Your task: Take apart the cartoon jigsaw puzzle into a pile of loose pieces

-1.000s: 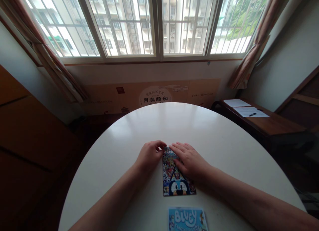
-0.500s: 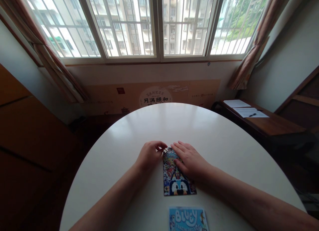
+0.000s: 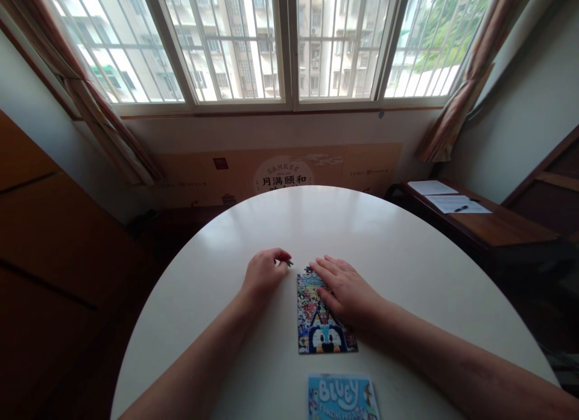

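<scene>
A colourful picture panel [image 3: 312,317], which looks like a small jigsaw puzzle with a blue cartoon dog, lies flat on the white round table [image 3: 217,239]. My right hand [image 3: 346,287] rests over its upper right side, fingers stretched out and covering part of the picture. Just beyond its top left corner, my left hand [image 3: 266,272] pinches a small dark puzzle piece [image 3: 289,263] between thumb and fingers, clear of the panel. The panel's upper edge looks uneven near my right fingertips.
Closer to me lies a light blue "Bluey" card or box [image 3: 341,396], cut off by the view's lower edge. To the right, a wooden side table [image 3: 511,224] holds papers [image 3: 456,204] and a pen. A barred window [image 3: 289,46] is ahead.
My left hand has drawn away from the panel's top left corner, moving left with the small piece in its fingers. My right hand has stayed on the panel.
</scene>
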A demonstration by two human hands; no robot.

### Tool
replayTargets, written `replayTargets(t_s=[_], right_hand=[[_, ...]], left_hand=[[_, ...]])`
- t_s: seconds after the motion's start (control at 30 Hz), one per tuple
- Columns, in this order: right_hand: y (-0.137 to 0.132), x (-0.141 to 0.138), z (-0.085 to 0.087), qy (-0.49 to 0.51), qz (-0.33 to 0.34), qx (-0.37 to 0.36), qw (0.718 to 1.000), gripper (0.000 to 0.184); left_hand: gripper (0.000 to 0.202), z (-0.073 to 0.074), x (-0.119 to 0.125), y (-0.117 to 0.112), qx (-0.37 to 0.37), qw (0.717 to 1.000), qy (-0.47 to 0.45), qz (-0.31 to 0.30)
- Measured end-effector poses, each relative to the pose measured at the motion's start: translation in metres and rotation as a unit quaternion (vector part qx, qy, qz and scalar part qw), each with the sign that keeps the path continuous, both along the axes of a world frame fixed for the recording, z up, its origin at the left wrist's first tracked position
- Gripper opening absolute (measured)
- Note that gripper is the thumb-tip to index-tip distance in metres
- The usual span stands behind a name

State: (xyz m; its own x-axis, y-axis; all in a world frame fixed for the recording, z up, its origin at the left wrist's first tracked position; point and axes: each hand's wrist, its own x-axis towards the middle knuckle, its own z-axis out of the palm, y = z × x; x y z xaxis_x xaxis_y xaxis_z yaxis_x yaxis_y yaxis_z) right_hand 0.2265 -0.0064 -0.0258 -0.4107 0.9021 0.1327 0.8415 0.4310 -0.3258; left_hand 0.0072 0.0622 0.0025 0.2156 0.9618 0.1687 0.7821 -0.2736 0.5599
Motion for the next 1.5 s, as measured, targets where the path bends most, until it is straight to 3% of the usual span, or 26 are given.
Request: replayTargets(t_s=[0.23, 0.4, 0.57, 0.83, 1.03, 1.5], right_hand=[[-0.001, 0.002, 0.001, 0.029, 0.008, 0.020, 0.999, 0.057], [0.001, 0.007, 0.000, 0.078, 0.008, 0.063, 0.995, 0.048], [0.002, 0.013, -0.001, 0.065, 0.000, 0.077, 0.995, 0.034], [0.001, 0.013, 0.000, 0.051, 0.006, 0.067, 0.996, 0.035], [-0.003, 0.010, 0.002, 0.030, 0.018, 0.064, 0.997, 0.040], [-0.007, 0.006, 0.008, 0.021, 0.022, 0.071, 0.997, 0.038]], left_hand=[[0.025, -0.001, -0.004, 0.003, 0.015, 0.998, 0.044, 0.032], [0.020, 0.003, -0.003, -0.003, 0.053, 0.993, 0.102, 0.000], [0.017, 0.003, -0.001, -0.007, 0.048, 0.988, 0.141, -0.028], [0.016, -0.003, -0.002, 0.000, 0.080, 0.989, 0.128, 0.000], [0.013, -0.002, 0.011, -0.016, 0.164, 0.980, 0.089, -0.065], [0.011, -0.014, 0.019, -0.018, 0.142, 0.983, 0.068, -0.094]])
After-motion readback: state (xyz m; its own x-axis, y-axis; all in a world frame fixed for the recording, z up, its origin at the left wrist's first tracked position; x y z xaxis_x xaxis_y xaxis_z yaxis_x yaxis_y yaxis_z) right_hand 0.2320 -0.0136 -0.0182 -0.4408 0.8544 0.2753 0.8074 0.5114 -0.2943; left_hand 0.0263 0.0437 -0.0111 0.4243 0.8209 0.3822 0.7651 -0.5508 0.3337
